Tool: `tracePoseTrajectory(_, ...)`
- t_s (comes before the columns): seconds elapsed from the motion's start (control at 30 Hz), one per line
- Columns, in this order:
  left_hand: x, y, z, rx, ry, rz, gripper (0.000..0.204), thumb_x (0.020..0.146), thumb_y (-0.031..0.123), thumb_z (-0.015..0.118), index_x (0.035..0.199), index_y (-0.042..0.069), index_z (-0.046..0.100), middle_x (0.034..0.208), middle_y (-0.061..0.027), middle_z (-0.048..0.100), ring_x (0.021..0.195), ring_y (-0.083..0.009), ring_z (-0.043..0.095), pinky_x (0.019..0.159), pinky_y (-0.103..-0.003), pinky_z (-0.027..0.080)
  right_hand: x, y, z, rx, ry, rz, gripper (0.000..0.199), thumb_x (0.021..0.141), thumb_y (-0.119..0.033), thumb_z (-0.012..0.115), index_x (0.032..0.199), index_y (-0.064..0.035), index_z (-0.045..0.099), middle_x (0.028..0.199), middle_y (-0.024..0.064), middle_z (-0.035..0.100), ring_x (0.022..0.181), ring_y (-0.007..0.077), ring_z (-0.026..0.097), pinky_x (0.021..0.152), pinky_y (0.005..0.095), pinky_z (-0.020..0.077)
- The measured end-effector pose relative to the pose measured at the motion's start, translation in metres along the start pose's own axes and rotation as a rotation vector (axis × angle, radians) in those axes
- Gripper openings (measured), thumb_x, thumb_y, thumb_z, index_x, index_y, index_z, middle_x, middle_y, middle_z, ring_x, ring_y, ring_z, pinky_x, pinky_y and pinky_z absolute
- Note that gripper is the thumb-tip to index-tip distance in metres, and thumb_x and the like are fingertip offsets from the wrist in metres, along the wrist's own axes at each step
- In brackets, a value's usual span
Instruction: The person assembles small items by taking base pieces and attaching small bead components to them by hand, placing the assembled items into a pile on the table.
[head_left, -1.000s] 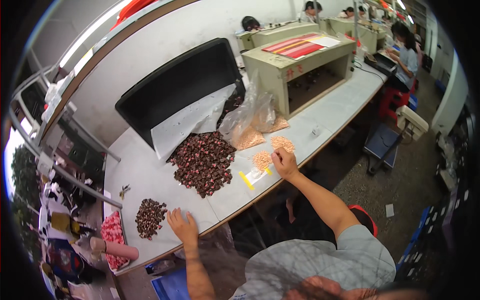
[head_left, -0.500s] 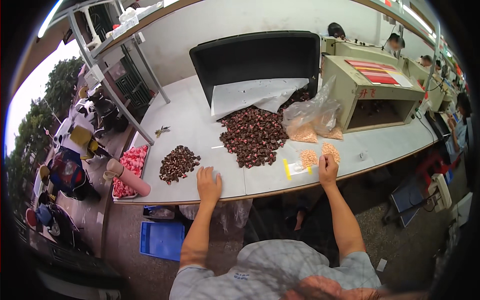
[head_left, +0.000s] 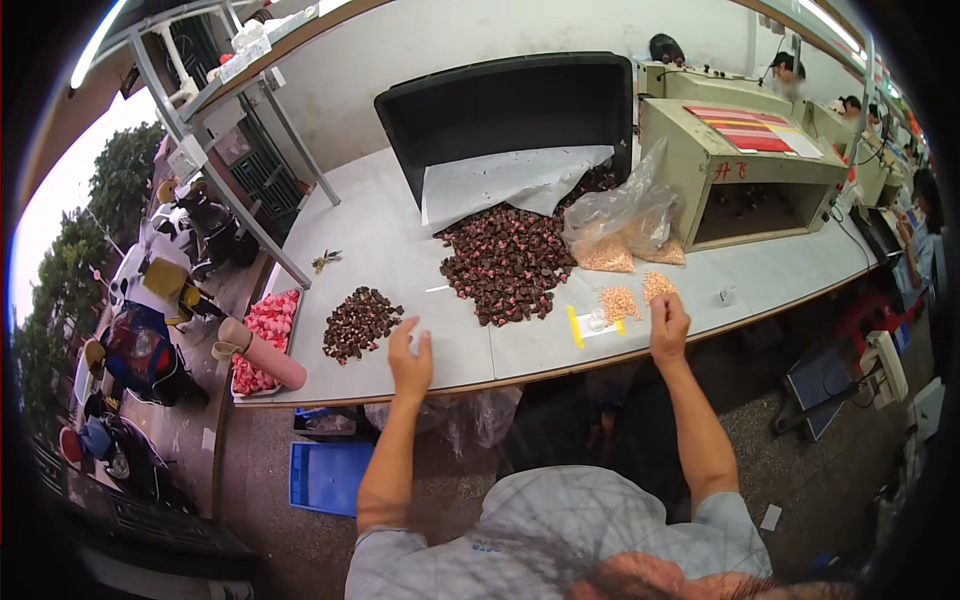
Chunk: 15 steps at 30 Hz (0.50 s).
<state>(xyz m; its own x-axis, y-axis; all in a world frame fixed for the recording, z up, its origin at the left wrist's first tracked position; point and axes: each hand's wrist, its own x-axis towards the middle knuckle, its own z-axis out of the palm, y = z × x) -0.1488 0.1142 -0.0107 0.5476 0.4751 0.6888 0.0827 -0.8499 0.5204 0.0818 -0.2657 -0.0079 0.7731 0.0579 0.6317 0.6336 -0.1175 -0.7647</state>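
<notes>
My left hand (head_left: 410, 358) is raised at the table's front edge, fingers and thumb apart, holding nothing. Beside it lies a small pile of dark brown and pink pieces (head_left: 360, 326). My right hand (head_left: 669, 330) is closed at the near side of a little heap of beige pieces (head_left: 658, 284); whatever its curled fingers may hold is hidden. Another beige heap (head_left: 619, 303) lies just left of it, by a white patch with yellow tape strips (head_left: 576, 327) and a small clear round item (head_left: 597, 319). Farther back spreads a large pile of brown and pink pieces (head_left: 505, 265).
A black bin (head_left: 505, 110) lies tipped behind the large pile. Clear bags of beige pieces (head_left: 608, 255) lean near a beige box-shaped machine (head_left: 740, 165). At left, a pink bottle (head_left: 272, 360) lies across a tray of pink pieces (head_left: 270, 318). A blue crate (head_left: 330, 478) sits below.
My left hand has lifted from the tabletop, its fingers and thumb now spread. My right hand remains closed by the beige heaps, shifted slightly right. The whole view has moved a little.
</notes>
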Motion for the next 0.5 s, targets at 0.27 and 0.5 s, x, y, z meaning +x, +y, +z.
tracePoseTrajectory(0.27,0.125,0.236,-0.166,-0.344,0.375,0.729,0.064,0.089,0.029,0.073,0.136,-0.005,0.048,0.136,-0.0172,0.053,0.121,-0.0306,0.055,0.095,-0.043,0.052,0.088,-0.261,-0.081,0.176,-0.02,-0.746,0.075,0.081,-0.054,0.076,0.124,0.0041,0.054,0.108,0.0165,0.063,0.097,0.0243,0.06,0.079,0.0329,0.0475)
tracePoseTrajectory(0.5,0.107,0.22,-0.16,-0.329,0.332,0.646,0.062,0.089,0.029,0.072,0.136,-0.005,0.048,0.136,-0.0166,0.053,0.12,-0.0302,0.055,0.095,-0.043,0.051,0.108,-0.253,-0.091,-0.075,-0.134,-1.004,0.086,0.085,-0.069,0.059,0.124,0.0072,0.055,0.12,0.0245,0.059,0.099,0.0312,0.059,0.08,0.0365,0.0481)
